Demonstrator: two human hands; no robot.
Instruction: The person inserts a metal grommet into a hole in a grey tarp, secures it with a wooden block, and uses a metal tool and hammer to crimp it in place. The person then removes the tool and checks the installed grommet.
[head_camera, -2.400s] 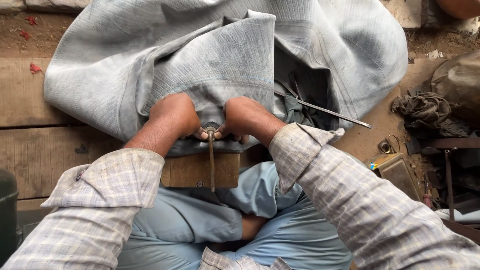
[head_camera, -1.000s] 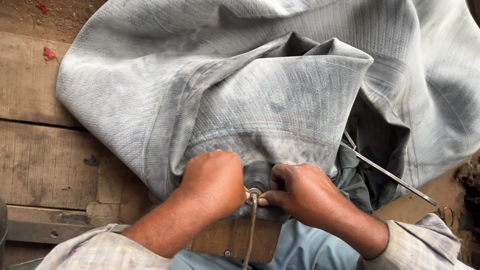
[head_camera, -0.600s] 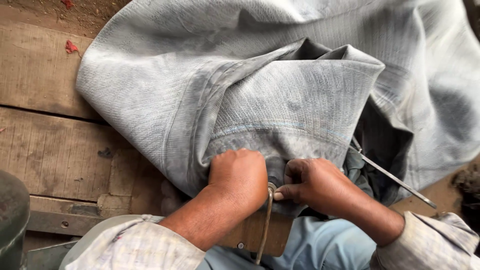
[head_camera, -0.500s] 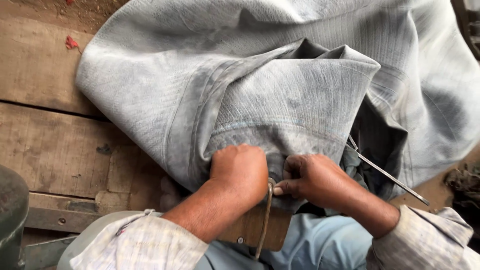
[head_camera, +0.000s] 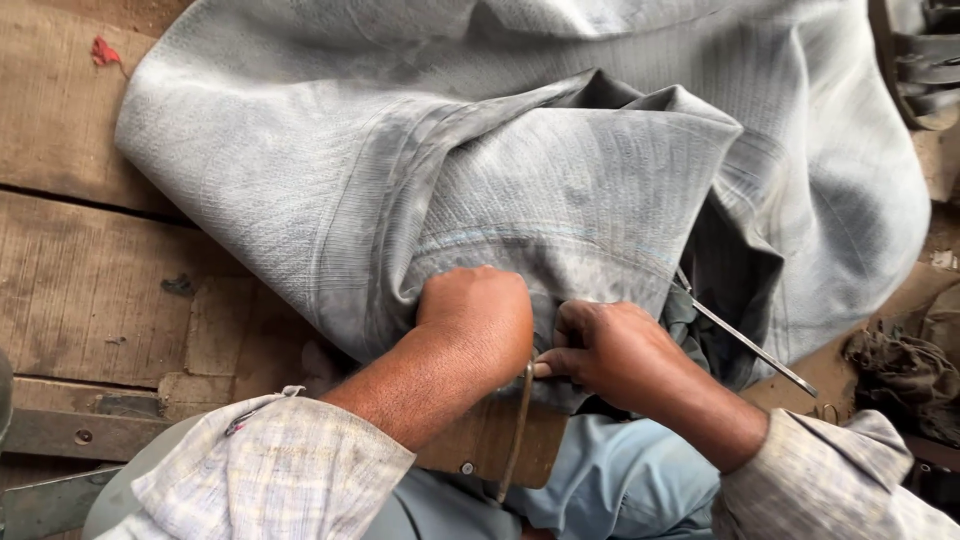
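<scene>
Head view: left hand (head_camera: 478, 322) and right hand (head_camera: 610, 350), fingers clamped on grey rubber sheet (head_camera: 520, 180), thin metal rod (head_camera: 518, 430) between them.

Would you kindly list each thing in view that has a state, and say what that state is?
Left hand: closed in a fist, pressed on the grey sheet.
Right hand: pinching the sheet's edge beside the left hand.
Grey ribbed sheet: folded and bunched, dusty.
Thin curved metal tool: standing between the hands.
Metal rod: lying slanted, partly under the sheet.
Wooden block: under the hands, partly covered.
</scene>
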